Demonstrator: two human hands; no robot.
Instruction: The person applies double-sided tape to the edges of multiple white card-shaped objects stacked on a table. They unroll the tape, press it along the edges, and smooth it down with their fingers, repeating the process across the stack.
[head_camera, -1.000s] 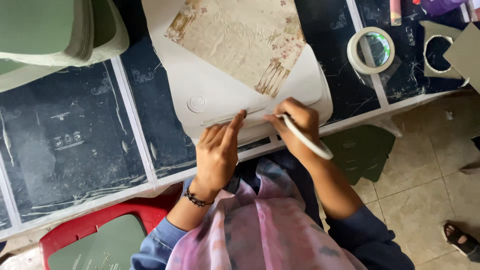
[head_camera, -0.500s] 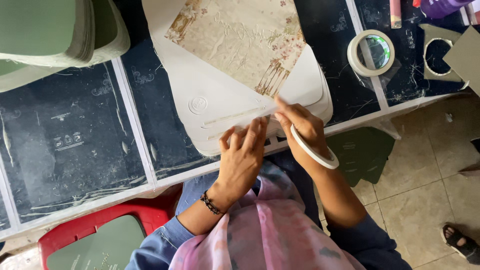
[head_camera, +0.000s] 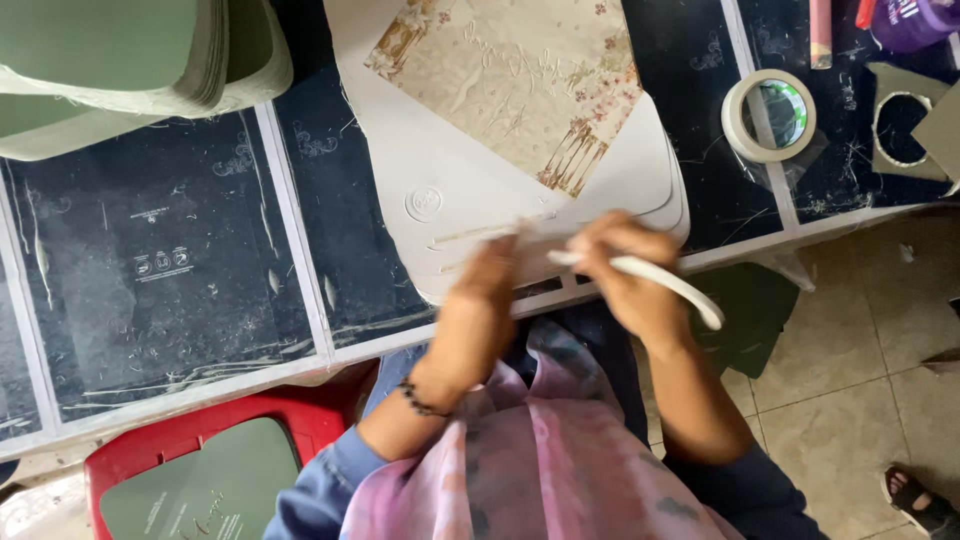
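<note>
A stack of white rounded cards (head_camera: 450, 170) lies on the dark table, and a beige floral patterned sheet (head_camera: 510, 80) rests on top of it. My right hand (head_camera: 625, 280) holds a ring of white tape (head_camera: 660, 285) at the near edge of the stack, with a strip stretched leftwards. My left hand (head_camera: 490, 300), blurred by motion, presses on that near edge beside the strip. A dark beaded bracelet (head_camera: 420, 400) circles my left wrist.
A second tape roll (head_camera: 768, 115) lies on the table at the right, near grey cut-out card pieces (head_camera: 905, 130). Stacked green and white cards (head_camera: 130, 70) sit at the upper left. A red stool (head_camera: 200, 450) with green cards stands below left. Another person's sandalled foot (head_camera: 920, 500) shows at the lower right.
My right hand has shifted right along the stack's near edge with the tape roll. My left hand has moved down and right, following the strip.
</note>
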